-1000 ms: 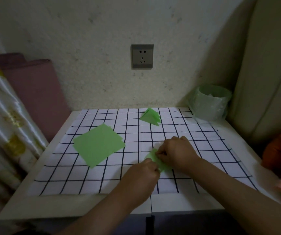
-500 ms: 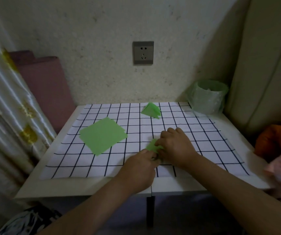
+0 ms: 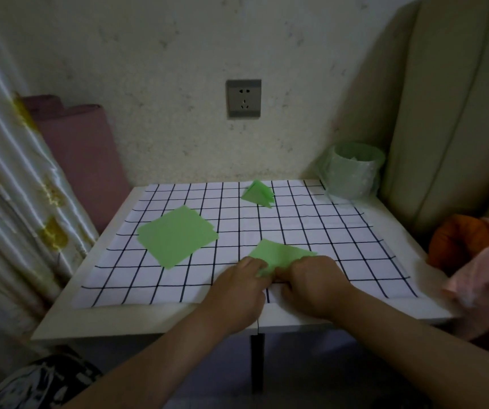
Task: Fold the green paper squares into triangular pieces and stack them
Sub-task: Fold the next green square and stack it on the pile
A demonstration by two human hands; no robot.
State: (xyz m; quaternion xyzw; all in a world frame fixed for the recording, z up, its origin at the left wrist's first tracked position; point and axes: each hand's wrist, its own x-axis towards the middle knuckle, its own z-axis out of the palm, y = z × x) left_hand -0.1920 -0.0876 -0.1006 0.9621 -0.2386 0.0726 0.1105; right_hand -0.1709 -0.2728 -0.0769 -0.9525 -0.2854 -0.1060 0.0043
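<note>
A green paper piece (image 3: 278,253) lies folded into a triangle on the checked cloth (image 3: 311,231) near the front middle. My left hand (image 3: 239,286) and my right hand (image 3: 314,280) sit side by side at its near edge, fingers curled and pinching the paper between them. A pile of flat green paper squares (image 3: 177,235) rests to the left. A small stack of folded green triangles (image 3: 258,193) stands at the back of the cloth.
The small white table (image 3: 391,305) is pushed against a wall with a socket (image 3: 244,98). A green-lined bin (image 3: 352,169) stands at the back right corner. A curtain (image 3: 10,202) hangs left, a cushioned seat (image 3: 450,113) and orange and pink cloth (image 3: 473,246) lie right.
The paper between my hands has spread out from a small bunched piece into a wider triangle. Both hands have shifted slightly toward the table's near edge.
</note>
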